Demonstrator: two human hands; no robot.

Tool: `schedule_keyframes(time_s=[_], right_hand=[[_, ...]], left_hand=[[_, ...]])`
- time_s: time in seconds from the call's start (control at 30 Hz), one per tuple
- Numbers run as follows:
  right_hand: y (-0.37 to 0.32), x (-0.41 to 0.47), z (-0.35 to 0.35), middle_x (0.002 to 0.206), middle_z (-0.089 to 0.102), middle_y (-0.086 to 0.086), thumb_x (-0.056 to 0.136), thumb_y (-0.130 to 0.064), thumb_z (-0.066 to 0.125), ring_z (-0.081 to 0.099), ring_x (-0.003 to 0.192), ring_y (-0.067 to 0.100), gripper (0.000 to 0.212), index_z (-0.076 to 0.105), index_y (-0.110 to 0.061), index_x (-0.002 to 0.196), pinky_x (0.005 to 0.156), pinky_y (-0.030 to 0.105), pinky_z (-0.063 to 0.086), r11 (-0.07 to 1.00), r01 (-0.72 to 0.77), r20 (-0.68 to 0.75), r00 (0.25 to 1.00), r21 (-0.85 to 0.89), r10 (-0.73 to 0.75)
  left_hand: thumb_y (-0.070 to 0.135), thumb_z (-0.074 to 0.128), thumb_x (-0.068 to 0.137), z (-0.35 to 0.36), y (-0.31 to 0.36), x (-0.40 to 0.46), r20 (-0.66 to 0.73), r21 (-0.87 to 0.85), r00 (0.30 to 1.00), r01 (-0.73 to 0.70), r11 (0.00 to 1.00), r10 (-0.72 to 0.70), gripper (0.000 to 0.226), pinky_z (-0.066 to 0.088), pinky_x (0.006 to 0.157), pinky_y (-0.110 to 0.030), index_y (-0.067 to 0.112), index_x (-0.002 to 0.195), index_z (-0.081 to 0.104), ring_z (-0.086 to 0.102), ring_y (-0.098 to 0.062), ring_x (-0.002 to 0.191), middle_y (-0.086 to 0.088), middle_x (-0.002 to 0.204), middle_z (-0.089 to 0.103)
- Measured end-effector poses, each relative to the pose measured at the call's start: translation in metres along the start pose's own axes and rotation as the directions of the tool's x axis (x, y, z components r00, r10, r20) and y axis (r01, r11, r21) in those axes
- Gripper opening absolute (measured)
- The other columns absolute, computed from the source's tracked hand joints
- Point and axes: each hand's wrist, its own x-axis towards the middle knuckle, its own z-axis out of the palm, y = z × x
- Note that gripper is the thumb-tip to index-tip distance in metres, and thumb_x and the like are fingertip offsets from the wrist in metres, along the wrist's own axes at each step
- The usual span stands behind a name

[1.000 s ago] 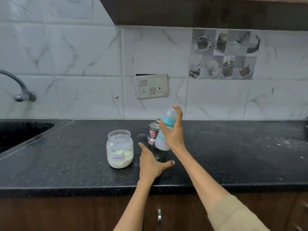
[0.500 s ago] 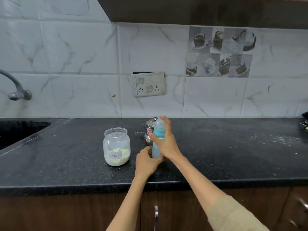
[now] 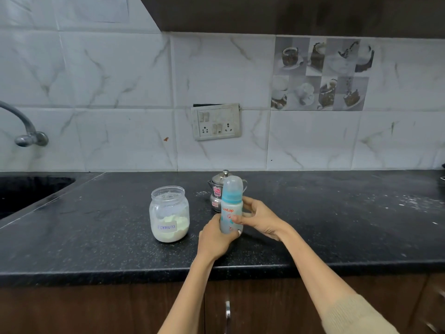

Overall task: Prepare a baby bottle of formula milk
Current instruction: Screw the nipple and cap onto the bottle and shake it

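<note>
The baby bottle (image 3: 231,208) now stands upright over the black granite countertop (image 3: 337,225), just in front of the small steel pot (image 3: 216,191) and to the right of the formula jar (image 3: 169,214). A second ago it was tilted and raised in the right hand alone, with the left hand lying spread flat on the counter; half a second ago the left hand had come up to its base. Now the left hand (image 3: 214,237) wraps the lower part of the bottle, fingers curled round it, and the right hand (image 3: 258,219) has slid down from the cap to the middle of the body, thumb in front and fingers curled behind. The clear cap and blue collar are on. Whether the base touches the counter cannot be told, since the left hand hides it. The jar, open-topped and part full of pale powder, has stayed in place, as has the pot. White dust speckles the counter at far right.
</note>
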Motion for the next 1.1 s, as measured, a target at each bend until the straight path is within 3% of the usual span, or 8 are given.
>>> schedule_keyframes(time_s=[0.2,0.3,0.43,0.53,0.67,0.77,0.87,1.1], right_hand=[[0.005,-0.001,0.0,0.122,0.066,0.0,0.067,-0.013,0.083,0.062,0.115,0.016,0.06,0.06,-0.023,0.121,0.101,0.047,0.046,0.997,-0.013,-0.07,0.998,-0.079,0.008],[-0.014,0.001,-0.006,0.111,0.07,-0.003,0.064,-0.013,0.085,0.066,0.105,0.012,0.055,0.065,-0.019,0.115,0.095,0.04,0.051,0.978,0.018,-0.119,0.992,-0.208,-0.044],[-0.027,0.003,-0.01,0.104,0.071,-0.006,0.067,-0.007,0.082,0.067,0.098,0.009,0.043,0.067,-0.024,0.102,0.081,0.03,0.057,0.989,0.098,-0.21,0.97,-0.107,-0.119],[-0.023,0.002,-0.003,0.101,0.071,-0.009,0.065,-0.01,0.084,0.068,0.095,0.005,0.044,0.067,-0.026,0.102,0.081,0.029,0.056,0.97,0.078,-0.141,0.984,-0.231,-0.112],[-0.028,0.007,0.0,0.105,0.07,-0.002,0.069,-0.005,0.08,0.067,0.098,0.01,0.043,0.066,-0.015,0.109,0.077,0.029,0.058,0.987,0.127,-0.201,0.969,-0.096,-0.144],[-0.036,0.009,0.007,0.108,0.07,-0.002,0.068,-0.01,0.082,0.066,0.101,0.011,0.047,0.066,-0.014,0.112,0.083,0.028,0.056,0.971,0.139,-0.131,0.977,-0.197,-0.166],[-0.031,0.007,0.009,0.108,0.071,0.0,0.068,-0.01,0.083,0.067,0.101,0.015,0.045,0.067,-0.014,0.11,0.082,0.035,0.058,0.982,0.152,-0.218,0.96,-0.115,-0.175],[-0.021,-0.002,-0.001,0.102,0.072,-0.009,0.063,-0.017,0.086,0.069,0.095,0.009,0.044,0.068,-0.026,0.101,0.086,0.039,0.056,0.971,0.095,-0.18,0.974,-0.219,-0.136]], left_hand=[[0.024,0.076,0.075,-0.003,-0.003,0.002,0.009,-0.068,1.0,-0.013,0.998,0.013,0.056,0.042,0.087,-0.024,0.019,0.124,0.049,0.054,-0.009,0.101,0.001,0.125,0.06],[0.027,0.084,0.065,-0.002,-0.002,0.0,-0.016,-0.151,0.999,0.025,0.988,-0.028,0.099,0.038,0.097,-0.028,0.013,0.145,0.028,0.049,-0.017,0.123,-0.003,0.14,0.048],[0.028,0.091,0.054,-0.003,-0.002,-0.001,-0.058,-0.244,0.997,0.043,0.969,-0.059,0.127,0.03,0.101,-0.024,0.012,0.15,0.01,0.038,-0.015,0.134,-0.003,0.149,0.037],[0.027,0.091,0.052,-0.004,-0.001,0.0,-0.041,-0.237,0.998,0.036,0.971,-0.047,0.129,0.032,0.101,-0.026,0.013,0.15,0.008,0.038,-0.018,0.134,-0.003,0.15,0.035],[0.028,0.092,0.051,-0.003,-0.001,-0.002,-0.065,-0.226,0.998,0.008,0.974,-0.023,0.124,0.035,0.101,-0.027,0.013,0.148,0.018,0.044,-0.019,0.129,-0.002,0.143,0.043],[0.04,0.092,0.041,-0.002,-0.004,-0.001,-0.076,-0.206,0.997,-0.01,0.979,-0.005,0.115,0.046,0.099,-0.033,0.018,0.138,0.034,0.054,-0.016,0.117,0.0,0.132,0.054],[0.028,0.092,0.046,-0.003,-0.004,-0.002,-0.096,-0.218,0.995,-0.018,0.976,-0.003,0.101,0.046,0.091,-0.028,0.02,0.132,0.04,0.055,-0.013,0.109,0.004,0.123,0.057],[0.022,0.09,0.055,-0.004,-0.002,-0.002,-0.082,-0.236,0.996,0.017,0.972,-0.038,0.115,0.034,0.094,-0.023,0.013,0.147,0.021,0.043,-0.018,0.129,-0.003,0.146,0.041]])
